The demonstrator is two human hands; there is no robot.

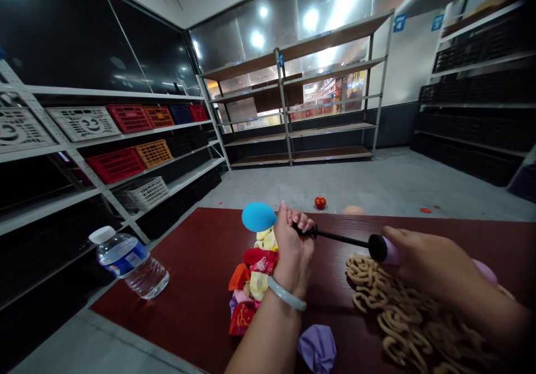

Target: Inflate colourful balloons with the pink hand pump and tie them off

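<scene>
My left hand (pixel 295 240) is closed round the black handle end of a hand pump (pixel 343 239), its rod drawn out. My right hand (pixel 422 262) grips the pump's pale purple barrel at the black collar. A small blue balloon (pixel 258 216), partly inflated, sits just left of my left hand; how it joins the pump is hidden. Below it lies a heap of limp coloured balloons (pixel 251 284). A loose purple balloon (pixel 318 347) rests near my left forearm.
A dark red table (pixel 201 273) carries a water bottle (pixel 129 262) lying at its left edge and a tan pile of looped bands (pixel 402 312) at right. Shelving with coloured crates (pixel 125 139) lines the left wall. A red ball (pixel 320 202) lies on the grey floor.
</scene>
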